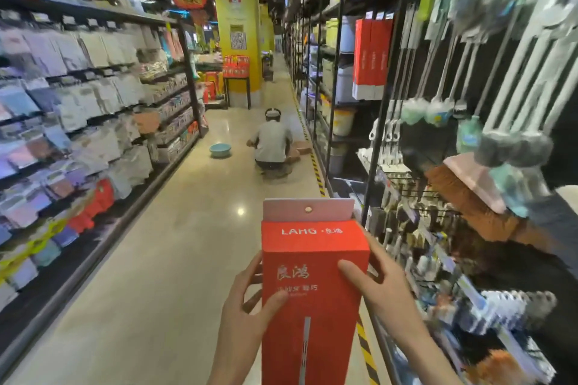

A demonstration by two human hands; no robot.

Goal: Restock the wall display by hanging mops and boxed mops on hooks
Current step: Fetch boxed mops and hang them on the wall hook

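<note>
Head view: hands (316, 300) around rectangular cardboard box (313, 262).

— How was your light?
— You had bright, even overhead store light; 1 hot glare spot shone on the polished floor (240, 211).
— And sharpness?
— Your red box (312, 275) at centre was crisp. The left shelves (78, 103) and the hanging mops (500, 87) at right smeared with blur, and your wide lens bowed the edges.
</note>
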